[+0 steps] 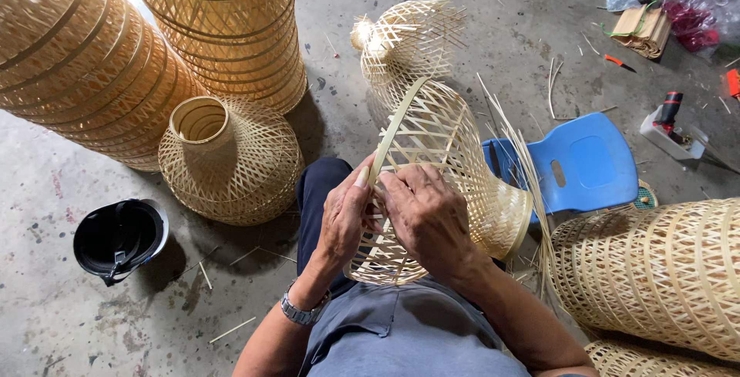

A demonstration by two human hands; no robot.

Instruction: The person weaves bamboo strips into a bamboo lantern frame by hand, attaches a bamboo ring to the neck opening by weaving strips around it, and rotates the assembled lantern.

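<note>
Gripping the rim of a woven bamboo shade [447,169] at the centre of the frame, both hands work side by side on its wide mouth. The left hand [343,219] has its fingers curled shut around the rim band, thumb up along the strip. The right hand [428,219] is closed over the weave just beside it, fingertips pressed onto the lattice; whether it pinches a loose strip is hard to tell. The shade lies tilted on the lap, its long axis running from the wide mouth at the lower left to the narrow neck at the lower right, beside a blue chair [582,161]. Loose strip ends fan from it toward the right. A finished shade [231,157] stands neck-up at the left, another [405,42] lies above the centre. Stacked shades [85,61] fill the upper left. A black helmet [119,238] sits at the lower left.
</note>
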